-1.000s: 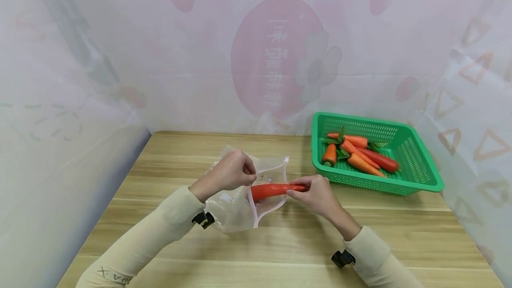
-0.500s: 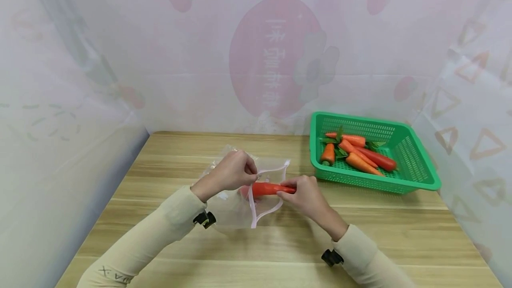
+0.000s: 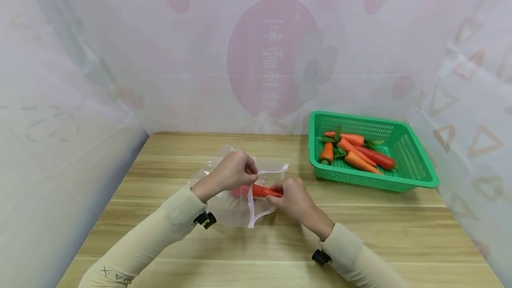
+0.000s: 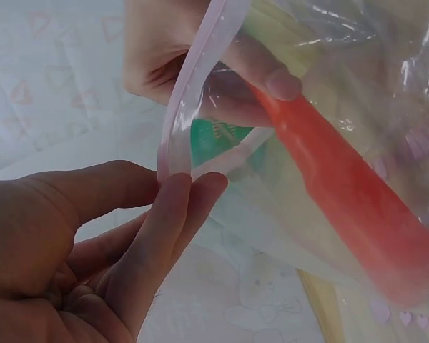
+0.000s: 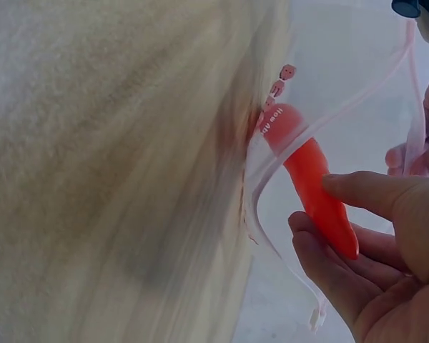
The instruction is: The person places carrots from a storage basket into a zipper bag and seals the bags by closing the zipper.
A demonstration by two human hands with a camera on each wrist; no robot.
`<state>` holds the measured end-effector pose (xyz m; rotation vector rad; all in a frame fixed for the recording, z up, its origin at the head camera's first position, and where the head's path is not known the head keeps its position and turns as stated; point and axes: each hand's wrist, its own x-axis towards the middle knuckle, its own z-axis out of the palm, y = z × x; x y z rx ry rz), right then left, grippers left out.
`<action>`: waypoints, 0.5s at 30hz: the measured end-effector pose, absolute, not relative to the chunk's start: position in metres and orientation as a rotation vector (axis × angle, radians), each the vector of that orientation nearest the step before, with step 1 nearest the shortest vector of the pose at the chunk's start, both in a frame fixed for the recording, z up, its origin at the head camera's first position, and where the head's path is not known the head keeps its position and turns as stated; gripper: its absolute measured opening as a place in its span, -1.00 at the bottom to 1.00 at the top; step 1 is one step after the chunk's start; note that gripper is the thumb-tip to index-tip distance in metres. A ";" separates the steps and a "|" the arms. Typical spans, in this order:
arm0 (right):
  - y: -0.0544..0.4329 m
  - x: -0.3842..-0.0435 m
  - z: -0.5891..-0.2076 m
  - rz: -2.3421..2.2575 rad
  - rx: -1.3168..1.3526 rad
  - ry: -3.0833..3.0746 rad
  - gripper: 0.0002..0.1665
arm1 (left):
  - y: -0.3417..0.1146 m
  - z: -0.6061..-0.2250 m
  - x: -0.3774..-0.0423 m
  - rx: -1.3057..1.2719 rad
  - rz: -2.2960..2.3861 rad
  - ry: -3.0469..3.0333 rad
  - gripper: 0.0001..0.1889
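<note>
- Your left hand [image 3: 229, 172] has thumb and fingertips pinched together on one edge of the clear bag [image 3: 232, 217], at its pink-trimmed mouth. I reckon that's your weak point: the film looks thin and slick, so if that pinch slips, the mouth could flop shut.
- Your right hand [image 3: 294, 201] is clamped on the thin end of the red vegetable [image 5: 309, 175] (carrot or chili, can't tell which). Thick end's inside the bag, thin end's at the mouth with your fingers around it.
- Push at an angle and the thick end might snag the film, then the whole bag could skid on the table [image 3: 280, 257], since only one pinch seems to hold it.
- Let go too early and the thing may roll back out, as the bag lies low and nearly flat.
- The green basket [image 3: 368, 180] with more carrots [image 3: 356, 162] sits just beyond your right hand, so a wide elbow swing could clip it.
</note>
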<state>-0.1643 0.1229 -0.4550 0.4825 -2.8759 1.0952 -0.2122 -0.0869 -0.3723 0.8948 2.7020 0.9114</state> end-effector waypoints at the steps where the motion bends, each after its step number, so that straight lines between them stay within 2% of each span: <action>1: 0.122 -0.164 -0.456 1.091 0.495 -2.881 -0.85 | -0.087 -0.372 -0.212 0.889 0.909 2.704 -0.90; 6: 0.122 -0.164 -0.460 1.097 0.558 -2.891 -0.85 | -0.088 -0.371 -0.212 0.859 0.908 2.707 -0.92; 12: 0.129 -0.161 -0.460 1.144 0.642 -2.878 -0.72 | -0.090 -0.371 -0.212 0.840 0.930 2.692 -0.92; 15: 0.136 -0.158 -0.458 1.161 0.628 -2.864 -0.71 | -0.090 -0.372 -0.212 0.842 0.936 2.686 -0.92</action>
